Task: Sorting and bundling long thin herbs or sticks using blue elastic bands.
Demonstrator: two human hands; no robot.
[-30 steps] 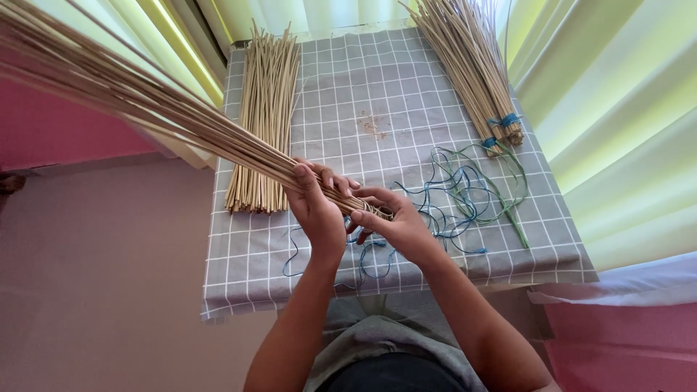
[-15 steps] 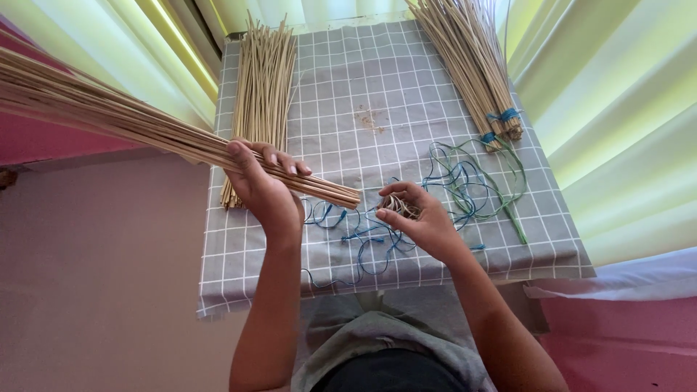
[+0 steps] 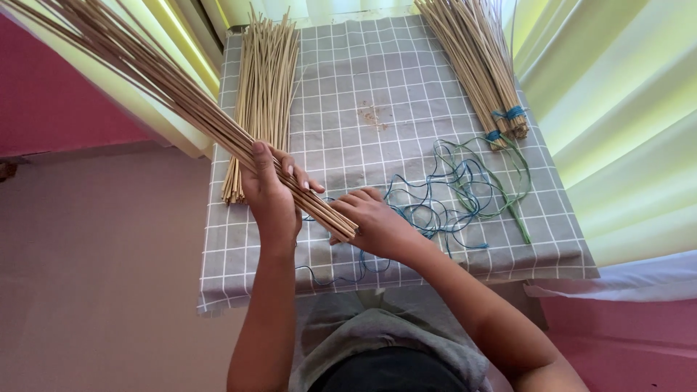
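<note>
My left hand (image 3: 270, 190) grips a thick bundle of long tan sticks (image 3: 145, 76) near its cut end; the bundle slants up and away to the far left, above the table. My right hand (image 3: 374, 221) sits just right of the bundle's end, fingers curled against the stick tips and over a strand of the blue string (image 3: 435, 199) that lies tangled on the cloth. Whether the right hand pinches the string is hidden.
A small table wears a grey checked cloth (image 3: 363, 80). A loose pile of sticks (image 3: 265, 87) lies at the left, and tied bundles with blue bands (image 3: 483, 72) lie at the far right. Pale curtains hang on both sides. The floor lies to the left.
The held bundle has swung so its far end points higher up and away. My right hand has moved left, back against the bundle's end; the view has also shifted.
</note>
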